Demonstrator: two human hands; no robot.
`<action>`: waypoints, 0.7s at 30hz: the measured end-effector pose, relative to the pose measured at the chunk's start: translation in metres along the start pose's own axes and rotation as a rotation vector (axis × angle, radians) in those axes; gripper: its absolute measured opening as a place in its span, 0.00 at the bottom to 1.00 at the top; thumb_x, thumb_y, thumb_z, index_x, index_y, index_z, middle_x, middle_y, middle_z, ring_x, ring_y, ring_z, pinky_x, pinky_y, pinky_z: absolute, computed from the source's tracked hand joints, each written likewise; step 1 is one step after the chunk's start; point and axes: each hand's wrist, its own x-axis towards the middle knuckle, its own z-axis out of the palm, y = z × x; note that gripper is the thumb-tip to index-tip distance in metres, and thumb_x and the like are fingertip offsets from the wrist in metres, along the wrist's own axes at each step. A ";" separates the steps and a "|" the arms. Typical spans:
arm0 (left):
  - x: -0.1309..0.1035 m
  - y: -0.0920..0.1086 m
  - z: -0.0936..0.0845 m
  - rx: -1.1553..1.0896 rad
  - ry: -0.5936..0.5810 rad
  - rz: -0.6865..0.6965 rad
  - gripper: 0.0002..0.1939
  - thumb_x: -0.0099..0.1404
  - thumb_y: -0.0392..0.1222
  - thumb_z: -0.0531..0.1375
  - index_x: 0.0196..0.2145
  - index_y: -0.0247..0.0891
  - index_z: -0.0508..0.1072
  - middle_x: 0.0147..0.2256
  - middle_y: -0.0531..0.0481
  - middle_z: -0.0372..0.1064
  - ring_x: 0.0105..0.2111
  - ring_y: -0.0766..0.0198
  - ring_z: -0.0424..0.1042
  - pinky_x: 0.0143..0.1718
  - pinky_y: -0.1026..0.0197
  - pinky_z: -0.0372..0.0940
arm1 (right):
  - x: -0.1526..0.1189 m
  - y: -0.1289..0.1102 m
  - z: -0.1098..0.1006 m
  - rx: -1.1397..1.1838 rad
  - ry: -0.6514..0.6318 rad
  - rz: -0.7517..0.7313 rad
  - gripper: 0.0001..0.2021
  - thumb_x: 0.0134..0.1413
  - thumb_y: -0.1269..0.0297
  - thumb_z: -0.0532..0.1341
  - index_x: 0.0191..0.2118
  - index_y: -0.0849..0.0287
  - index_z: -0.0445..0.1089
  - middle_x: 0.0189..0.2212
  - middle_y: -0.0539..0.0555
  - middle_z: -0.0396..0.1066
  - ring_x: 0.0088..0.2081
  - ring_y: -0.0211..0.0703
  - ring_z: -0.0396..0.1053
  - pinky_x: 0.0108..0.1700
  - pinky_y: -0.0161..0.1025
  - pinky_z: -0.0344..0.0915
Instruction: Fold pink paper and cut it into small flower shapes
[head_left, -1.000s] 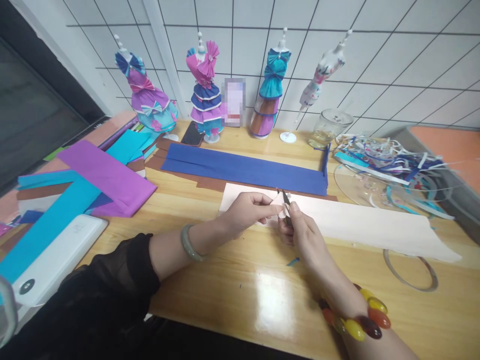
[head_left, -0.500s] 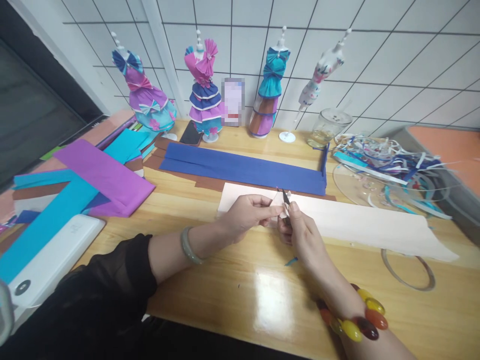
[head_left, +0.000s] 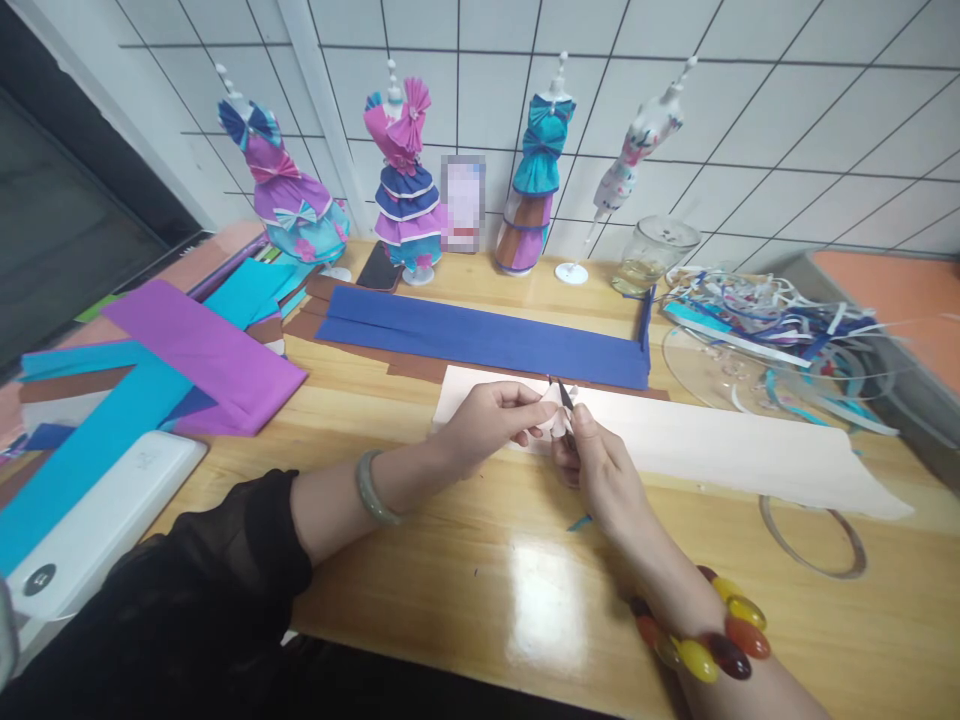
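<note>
My left hand (head_left: 506,415) pinches a small piece of pale pink paper (head_left: 557,424) between thumb and fingers. Closed around a pair of small dark-bladed scissors (head_left: 566,394), my right hand (head_left: 600,455) holds them right against that piece, blades pointing away from me. The scissors' handles are hidden in the fingers. Both hands are over the near edge of a long pale pink paper strip (head_left: 720,440) on the table. Behind it lies a folded dark blue strip (head_left: 480,335), with brown paper (head_left: 416,368) partly under it.
Dressed mini mannequins (head_left: 405,200) and one bare-skirted mannequin (head_left: 637,150) stand along the tiled wall, beside a glass cup (head_left: 652,255). Scraps (head_left: 772,315) pile at right, near a tape ring (head_left: 814,540). Coloured paper (head_left: 202,350) and a white device (head_left: 112,520) lie at left.
The small pink piece has turned slightly between the hands, and the left fingertips have shifted a little left. The whole view has drifted slightly.
</note>
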 end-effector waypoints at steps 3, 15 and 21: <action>0.000 -0.001 0.001 -0.006 0.018 -0.008 0.15 0.52 0.50 0.62 0.27 0.32 0.70 0.27 0.49 0.68 0.24 0.73 0.63 0.29 0.65 0.59 | 0.000 0.001 0.000 0.013 -0.006 -0.001 0.24 0.57 0.42 0.44 0.20 0.57 0.54 0.15 0.44 0.45 0.17 0.33 0.44 0.19 0.34 0.43; -0.001 -0.004 0.006 -0.104 0.047 -0.021 0.14 0.51 0.47 0.63 0.26 0.32 0.71 0.28 0.48 0.68 0.26 0.72 0.63 0.30 0.64 0.58 | 0.000 0.002 0.000 0.006 0.016 0.007 0.26 0.57 0.43 0.44 0.18 0.57 0.53 0.14 0.44 0.46 0.16 0.33 0.45 0.19 0.33 0.43; -0.003 -0.002 0.009 -0.162 0.038 -0.047 0.13 0.51 0.47 0.63 0.25 0.31 0.72 0.27 0.49 0.67 0.26 0.72 0.62 0.30 0.63 0.57 | 0.000 0.000 0.002 0.008 0.028 0.012 0.25 0.57 0.43 0.45 0.18 0.57 0.52 0.14 0.44 0.46 0.16 0.33 0.45 0.18 0.33 0.44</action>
